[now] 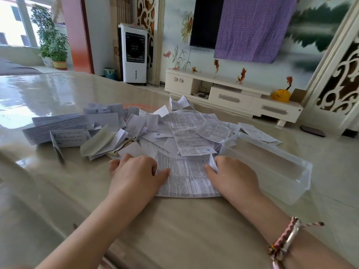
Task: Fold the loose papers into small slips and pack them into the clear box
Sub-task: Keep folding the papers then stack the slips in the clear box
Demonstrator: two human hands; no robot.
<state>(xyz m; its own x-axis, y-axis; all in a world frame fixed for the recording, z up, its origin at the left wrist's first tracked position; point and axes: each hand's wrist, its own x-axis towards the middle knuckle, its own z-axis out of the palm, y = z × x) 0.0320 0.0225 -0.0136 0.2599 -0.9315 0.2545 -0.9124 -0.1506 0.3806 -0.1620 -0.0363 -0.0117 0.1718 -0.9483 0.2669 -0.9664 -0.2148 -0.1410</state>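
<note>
Two hands on one printed sheet (187, 176), which lies flat on the bench (174, 226) at the near edge of the paper heap. We note the left hand (136, 171) at the sheet's left margin: fingers curled over the edge, thumb lying on the printed face, so its grip pinches the paper. The right hand (232, 174) sits at the right margin, fingers curled round the upturned far right corner, thumb on the face; that grip also holds the sheet. The right wrist carries braided bracelets (285, 240).

Just beyond the sheet we see the heap of loose papers (196, 133), creased and overlapping, some lying partly on the sheet's far edge. Left of the heap, a pile of folded slips (108, 131), several standing tented, the longer ones furthest left.

The clear box (272, 166) stands on the bench just right of the right hand, open side up, touching the heap's right fringe; we see no slips inside it.

Beyond the bench: a white TV cabinet (233, 94), a dark screen (206, 22) half covered by a purple cloth (252, 28), a white air cooler (135, 53), potted plants (52, 39) by the window.
</note>
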